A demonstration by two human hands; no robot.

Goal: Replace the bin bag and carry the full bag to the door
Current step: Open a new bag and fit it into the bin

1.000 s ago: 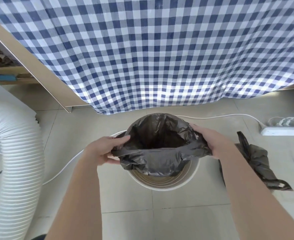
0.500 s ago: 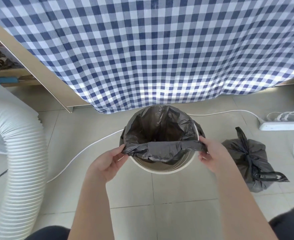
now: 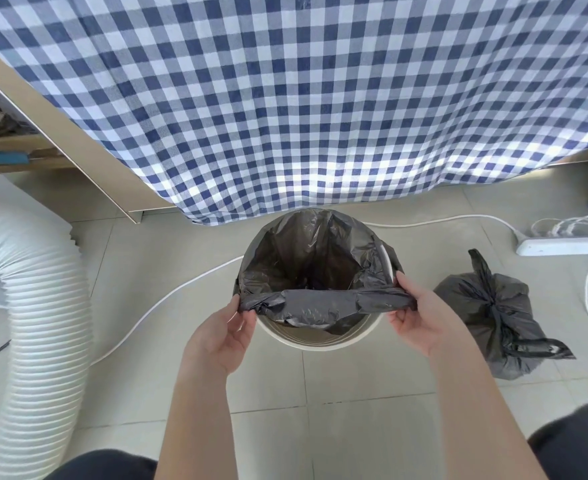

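A round white bin (image 3: pixel 315 341) stands on the tiled floor in the middle of the head view. A fresh black bag (image 3: pixel 306 261) lines it, its far edge folded over the rim. Its near edge is stretched in a band between my hands, above the near rim. My left hand (image 3: pixel 221 336) pinches the band's left end. My right hand (image 3: pixel 420 315) pinches its right end. The full black bag (image 3: pixel 496 320), tied at the top, sits on the floor to the right of the bin.
A blue-and-white checked cloth (image 3: pixel 303 109) hangs down just behind the bin. A ribbed white hose (image 3: pixel 39 317) curves along the left. A white cable (image 3: pixel 168 299) crosses the floor to a power strip (image 3: pixel 559 245) at the right. My knees show at the bottom corners.
Both hands have drawn back toward me from the bin's sides, pulling the bag's near edge taut. The far edge now sits over the rim. The full bag came fully into view.
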